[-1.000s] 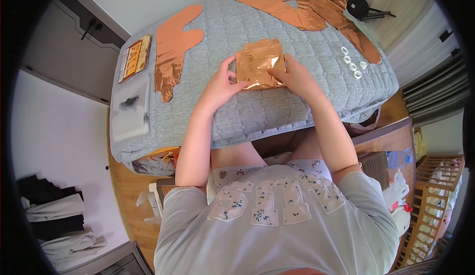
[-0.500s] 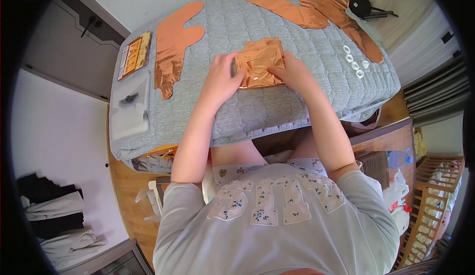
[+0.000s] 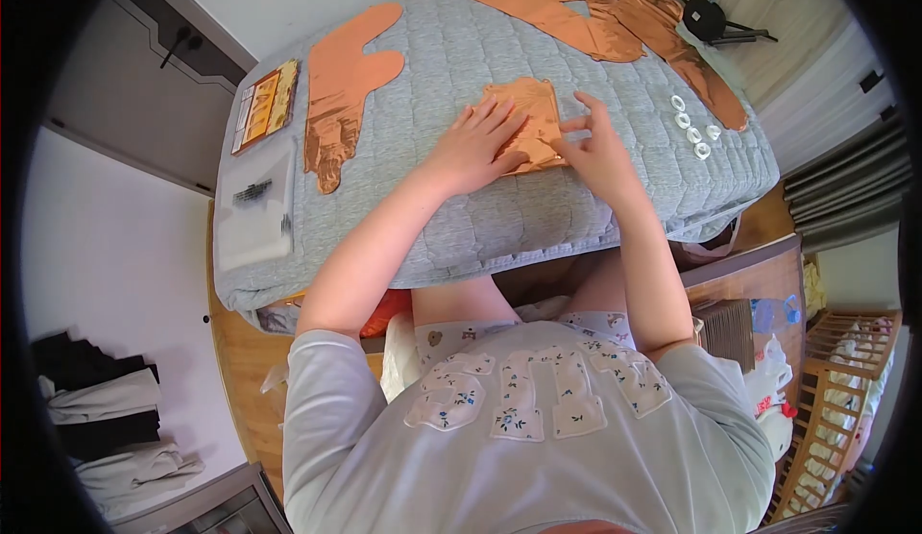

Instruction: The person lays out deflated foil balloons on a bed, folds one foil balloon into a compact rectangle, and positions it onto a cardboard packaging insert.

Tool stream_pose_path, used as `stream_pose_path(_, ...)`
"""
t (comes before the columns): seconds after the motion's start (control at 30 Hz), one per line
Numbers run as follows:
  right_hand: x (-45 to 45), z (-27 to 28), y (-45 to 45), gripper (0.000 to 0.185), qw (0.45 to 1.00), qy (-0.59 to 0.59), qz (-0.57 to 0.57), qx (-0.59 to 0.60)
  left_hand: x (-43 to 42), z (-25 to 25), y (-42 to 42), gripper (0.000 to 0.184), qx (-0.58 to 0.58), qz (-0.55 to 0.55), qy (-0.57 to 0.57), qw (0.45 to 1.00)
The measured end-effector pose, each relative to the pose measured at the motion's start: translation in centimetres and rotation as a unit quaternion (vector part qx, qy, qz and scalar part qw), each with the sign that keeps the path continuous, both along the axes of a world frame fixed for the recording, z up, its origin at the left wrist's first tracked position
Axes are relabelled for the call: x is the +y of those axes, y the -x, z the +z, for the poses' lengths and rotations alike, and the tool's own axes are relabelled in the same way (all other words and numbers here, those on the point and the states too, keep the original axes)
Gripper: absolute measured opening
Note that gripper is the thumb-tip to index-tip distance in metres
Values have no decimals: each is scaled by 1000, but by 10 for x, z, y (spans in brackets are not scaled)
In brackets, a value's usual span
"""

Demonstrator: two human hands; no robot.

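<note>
A folded rose-gold foil balloon (image 3: 530, 107) lies on the quilted grey bed cover in front of me. My left hand (image 3: 475, 148) rests flat across its left part, fingers stretched out and spread. At its right edge is my right hand (image 3: 597, 150), fingers apart and partly raised, the thumb touching or very near the foil. Another flat foil balloon (image 3: 348, 63) is spread out to the left of my hands. More flat rose-gold foil balloons (image 3: 567, 25) lie overlapping at the far right.
Several small white rings (image 3: 684, 121) sit on the right of the bed cover (image 3: 423, 102). On the left are a printed package (image 3: 264, 107) and a clear plastic bag (image 3: 254, 207) with dark items. A black router-like device (image 3: 704, 18) stands at the back right corner.
My left hand has moved from gripping the foil's left edge to lying flat on top. My right hand has loosened and shifted slightly right, its fingers lifting. The foil looks flatter.
</note>
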State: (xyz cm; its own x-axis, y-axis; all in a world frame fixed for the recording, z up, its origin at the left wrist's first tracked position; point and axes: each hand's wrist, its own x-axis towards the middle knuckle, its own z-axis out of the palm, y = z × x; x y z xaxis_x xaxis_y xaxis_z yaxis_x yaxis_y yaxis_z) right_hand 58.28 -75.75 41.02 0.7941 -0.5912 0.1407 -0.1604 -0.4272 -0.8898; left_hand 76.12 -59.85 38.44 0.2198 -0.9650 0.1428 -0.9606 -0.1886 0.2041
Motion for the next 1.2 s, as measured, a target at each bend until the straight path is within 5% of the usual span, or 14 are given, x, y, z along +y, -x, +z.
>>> stream_pose_path(0.33, 5, -12, 25, 59, 998, -24, 42, -49, -2, 0, 1, 91, -24, 6, -19, 1000)
stream_pose_path(0.43, 7, -14, 33, 51, 992, 90, 36, -85, -2, -1, 1, 91, -22, 5, -18, 1000)
stream_pose_path(0.5, 12, -13, 41, 43, 926, 364, 73, -69, -2, -2, 0, 91, -22, 6, -15, 1000)
stream_pose_path(0.73, 12, -13, 44, 41, 889, 427, 164, -6, -3, -5, 0, 92, -44, 5, -7, 999)
stream_pose_path(0.8, -4, 10, 38, 46, 935, 251, 228, 107, -2, -5, -2, 92, -38, 2, -8, 999)
stream_pose_path(0.9, -33, 31, 4, 58, 938, 207, 248, 126, -2, -1, 1, 92, -22, 3, -16, 1000)
stream_pose_path(1.0, -57, 12, -23, 71, 890, 351, 286, 60, -3, -1, 2, 90, -16, 7, -17, 1000)
stream_pose_path(1.2, -75, -6, -30, 97, 861, 378, 323, 103, -3, -2, -1, 91, -23, 3, -28, 999)
